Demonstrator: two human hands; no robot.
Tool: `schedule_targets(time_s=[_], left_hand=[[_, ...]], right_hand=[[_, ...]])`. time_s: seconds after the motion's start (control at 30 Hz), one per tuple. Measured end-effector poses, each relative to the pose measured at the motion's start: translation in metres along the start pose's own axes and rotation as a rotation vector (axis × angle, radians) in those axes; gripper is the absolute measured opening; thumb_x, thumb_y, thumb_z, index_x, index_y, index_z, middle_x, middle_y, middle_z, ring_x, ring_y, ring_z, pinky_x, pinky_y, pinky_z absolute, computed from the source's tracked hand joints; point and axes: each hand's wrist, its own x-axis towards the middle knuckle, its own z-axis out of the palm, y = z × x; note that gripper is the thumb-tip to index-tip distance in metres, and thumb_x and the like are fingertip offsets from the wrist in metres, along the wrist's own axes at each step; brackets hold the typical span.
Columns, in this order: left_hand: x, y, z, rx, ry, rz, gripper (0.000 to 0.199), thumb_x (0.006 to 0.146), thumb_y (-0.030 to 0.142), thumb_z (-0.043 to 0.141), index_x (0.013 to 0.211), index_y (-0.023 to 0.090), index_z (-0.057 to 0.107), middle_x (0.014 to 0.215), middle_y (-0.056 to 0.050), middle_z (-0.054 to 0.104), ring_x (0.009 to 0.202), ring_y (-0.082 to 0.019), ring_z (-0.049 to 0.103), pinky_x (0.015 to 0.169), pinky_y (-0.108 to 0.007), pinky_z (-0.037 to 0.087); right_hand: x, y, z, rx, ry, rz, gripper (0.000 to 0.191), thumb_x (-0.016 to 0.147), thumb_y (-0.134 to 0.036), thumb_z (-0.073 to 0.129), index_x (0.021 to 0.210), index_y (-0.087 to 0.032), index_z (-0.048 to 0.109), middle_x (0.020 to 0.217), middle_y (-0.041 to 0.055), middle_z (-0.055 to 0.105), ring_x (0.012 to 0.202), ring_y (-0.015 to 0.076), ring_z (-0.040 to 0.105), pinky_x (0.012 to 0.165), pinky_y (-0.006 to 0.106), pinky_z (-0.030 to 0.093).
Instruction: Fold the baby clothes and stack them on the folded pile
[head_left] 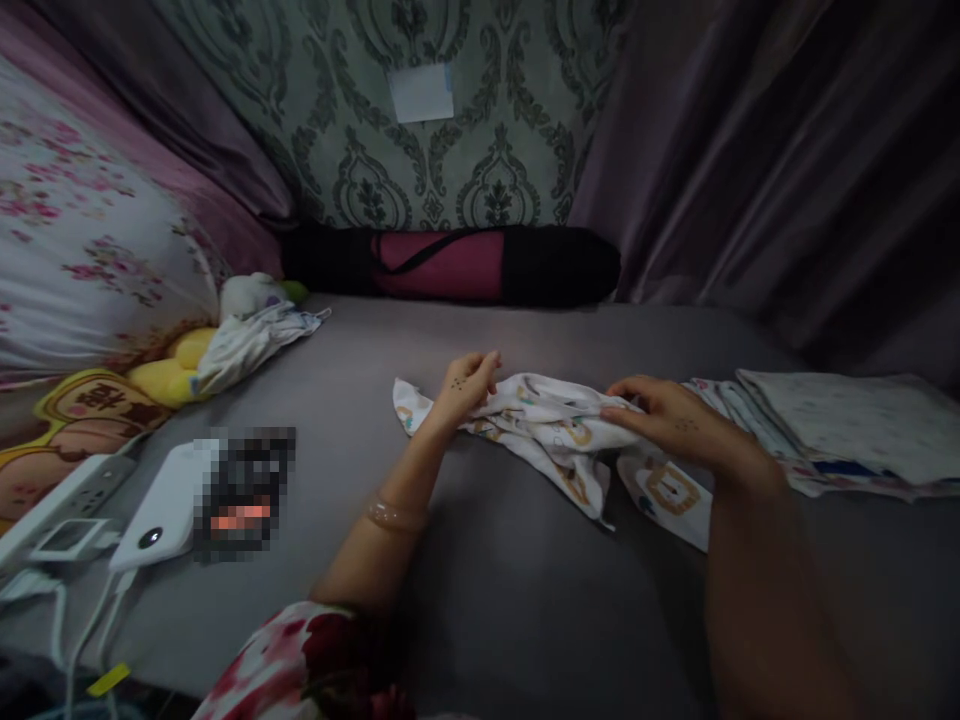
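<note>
One white printed cloth (pixel 551 425) is seen lying crumpled on the grey sheet (pixel 480 560), with two hands laid to it. Its upper right edge is gripped between the thumb and fingers of the right hand (pixel 664 415); at its left part the left hand (pixel 471 388) is held with fingers curled, and whether fabric is pinched there cannot be told.

Beyond the cloth, a strip of bare sheet is bounded by one long black-and-pink bag (pixel 465 272). Sheet is also left exposed nearer than the cloth, between the forearms.

To the right of the cloth, room is limited by one stack of folded fabrics (pixel 862 420), partly covered by the right arm; its layers cannot be counted. Well to the left of the cloth, one white power bank (pixel 169 505), one power strip (pixel 71 510) and one blurred-out object (pixel 247 490) are placed, with plush toys (pixel 161 380) behind them.
</note>
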Motion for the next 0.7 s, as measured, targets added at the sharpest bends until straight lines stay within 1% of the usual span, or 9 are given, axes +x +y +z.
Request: schedule_targets(time_s=[0.07, 0.2, 0.27, 0.33, 0.4, 0.47, 0.53, 0.6, 0.7], left_hand=[[0.0, -0.008, -0.001, 0.13, -0.064, 0.087, 0.034, 0.086, 0.045, 0.057, 0.089, 0.012, 0.065, 0.065, 0.001, 0.058, 0.052, -0.008, 0.05, 0.049, -0.019, 0.037], [-0.001, -0.022, -0.001, 0.424, -0.168, 0.223, 0.043, 0.075, 0.043, 0.071, 0.109, 0.016, 0.066, 0.096, -0.006, 0.065, 0.089, -0.019, 0.059, 0.079, -0.029, 0.048], [-0.001, -0.031, -0.001, 0.507, -0.154, 0.267, 0.05, 0.075, 0.041, 0.072, 0.118, 0.018, 0.062, 0.113, -0.01, 0.063, 0.108, -0.025, 0.056, 0.096, -0.039, 0.043], [-0.001, -0.038, 0.001, 0.534, -0.162, 0.285, 0.061, 0.074, 0.039, 0.073, 0.13, 0.02, 0.054, 0.132, -0.013, 0.055, 0.126, -0.03, 0.045, 0.108, -0.046, 0.031], [-0.001, -0.043, 0.003, 0.526, -0.227, 0.288, 0.07, 0.076, 0.034, 0.071, 0.139, 0.023, 0.044, 0.143, -0.012, 0.047, 0.136, -0.03, 0.036, 0.115, -0.051, 0.017], [-0.001, -0.044, 0.006, 0.515, -0.307, 0.313, 0.072, 0.078, 0.028, 0.067, 0.144, 0.025, 0.037, 0.144, -0.01, 0.047, 0.136, -0.027, 0.037, 0.117, -0.053, 0.005], [-0.002, -0.039, 0.008, 0.51, -0.341, 0.355, 0.071, 0.077, 0.022, 0.064, 0.143, 0.026, 0.038, 0.138, -0.007, 0.053, 0.13, -0.024, 0.045, 0.117, -0.053, 0.0], [-0.004, -0.031, 0.007, 0.509, -0.325, 0.381, 0.065, 0.075, 0.019, 0.064, 0.137, 0.026, 0.047, 0.13, -0.005, 0.059, 0.122, -0.023, 0.051, 0.117, -0.051, 0.01], [-0.008, -0.014, 0.002, 0.454, -0.321, 0.388, 0.049, 0.072, 0.021, 0.067, 0.121, 0.025, 0.063, 0.114, -0.004, 0.066, 0.105, -0.021, 0.058, 0.105, -0.041, 0.036]], right_hand=[[-0.003, 0.002, -0.004, 0.02, -0.06, 0.026, 0.035, 0.081, -0.052, 0.057, 0.095, -0.023, 0.07, 0.079, 0.002, 0.067, 0.07, 0.0183, 0.06, 0.062, 0.028, 0.042], [-0.009, 0.004, -0.01, 0.07, -0.126, 0.042, 0.039, 0.081, -0.054, 0.057, 0.102, -0.023, 0.069, 0.078, 0.0014, 0.066, 0.068, 0.0168, 0.057, 0.059, 0.027, 0.04], [-0.014, 0.004, -0.014, 0.098, -0.181, 0.04, 0.04, 0.081, -0.056, 0.058, 0.103, -0.024, 0.069, 0.079, 0.001, 0.066, 0.067, 0.0161, 0.057, 0.057, 0.026, 0.04], [-0.02, 0.003, -0.018, 0.132, -0.253, 0.042, 0.04, 0.08, -0.057, 0.059, 0.103, -0.026, 0.069, 0.078, 0.0002, 0.066, 0.066, 0.0157, 0.057, 0.057, 0.026, 0.04], [-0.025, 0.001, -0.02, 0.166, -0.315, 0.044, 0.04, 0.079, -0.056, 0.06, 0.105, -0.027, 0.068, 0.077, -0.0004, 0.065, 0.066, 0.0157, 0.057, 0.057, 0.026, 0.041], [-0.028, -0.002, -0.021, 0.197, -0.366, 0.039, 0.039, 0.079, -0.054, 0.061, 0.106, -0.027, 0.067, 0.078, -0.0003, 0.065, 0.066, 0.016, 0.058, 0.056, 0.026, 0.041], [-0.029, -0.005, -0.022, 0.215, -0.398, 0.036, 0.036, 0.079, -0.052, 0.061, 0.104, -0.026, 0.067, 0.077, 0.0, 0.064, 0.066, 0.0157, 0.057, 0.055, 0.025, 0.041], [-0.032, -0.008, -0.025, 0.218, -0.403, 0.042, 0.035, 0.079, -0.051, 0.062, 0.102, -0.025, 0.068, 0.077, 0.0004, 0.064, 0.065, 0.0155, 0.057, 0.055, 0.025, 0.041], [-0.037, -0.009, -0.031, 0.216, -0.376, 0.053, 0.036, 0.079, -0.052, 0.061, 0.102, -0.025, 0.067, 0.079, 0.001, 0.065, 0.067, 0.0157, 0.057, 0.056, 0.025, 0.042]])
